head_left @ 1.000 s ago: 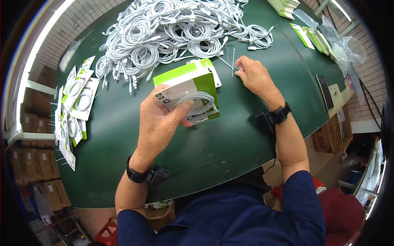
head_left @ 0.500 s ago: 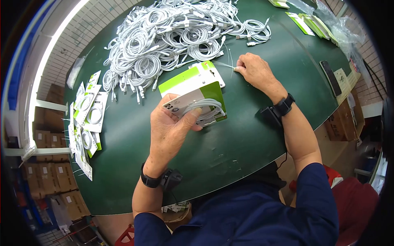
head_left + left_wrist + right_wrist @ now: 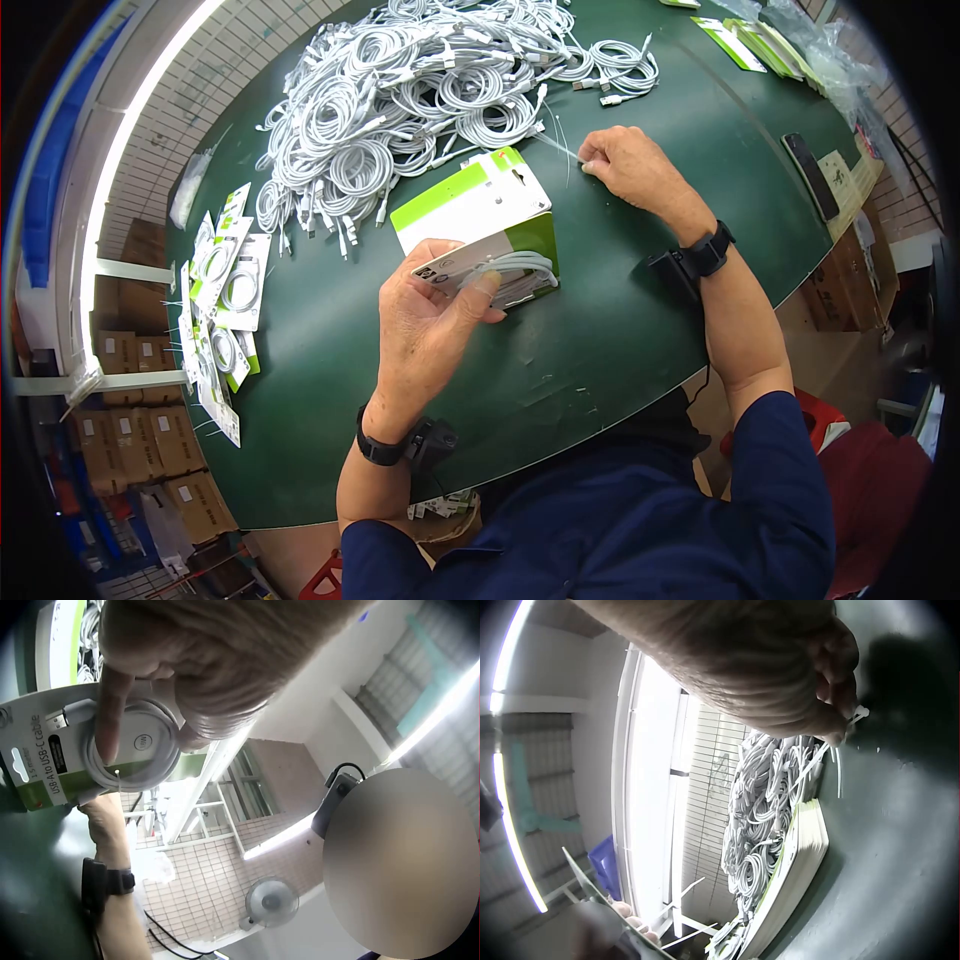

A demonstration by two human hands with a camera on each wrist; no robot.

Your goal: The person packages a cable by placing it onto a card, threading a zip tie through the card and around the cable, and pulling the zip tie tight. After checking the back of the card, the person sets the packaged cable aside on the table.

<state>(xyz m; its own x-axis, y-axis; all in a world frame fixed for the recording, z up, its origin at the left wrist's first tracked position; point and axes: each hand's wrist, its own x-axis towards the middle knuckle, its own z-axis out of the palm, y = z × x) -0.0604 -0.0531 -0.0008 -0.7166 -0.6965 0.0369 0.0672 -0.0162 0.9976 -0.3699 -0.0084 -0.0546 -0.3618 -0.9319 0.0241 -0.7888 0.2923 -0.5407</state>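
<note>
In the head view, my left hand (image 3: 425, 335) grips a white and green packaging card (image 3: 535, 236), thumb across its front. A coiled white cable (image 3: 166, 766) lies against the card, which reads "USB-A to USB-C cable" in the left wrist view. My right hand (image 3: 640, 172) is low over the table, right of a stack of cards (image 3: 465, 195), and pinches a thin white cable tie (image 3: 861, 712) between thumb and fingertips. More loose ties (image 3: 839, 776) lie just beside those fingertips. Behind the stack rises a big heap of coiled white cables (image 3: 400, 110).
Several carded cables (image 3: 222, 290) lie at the table's left edge. At the right are a dark phone (image 3: 810, 175), more green cards (image 3: 765, 50) and clear plastic bags (image 3: 835, 70). A few coils (image 3: 625, 65) sit apart from the heap.
The card in my left hand has tipped, so its front shows more edge-on. My right hand has shifted slightly, still pinching by the ties. The head view has drifted, moving the whole scene.
</note>
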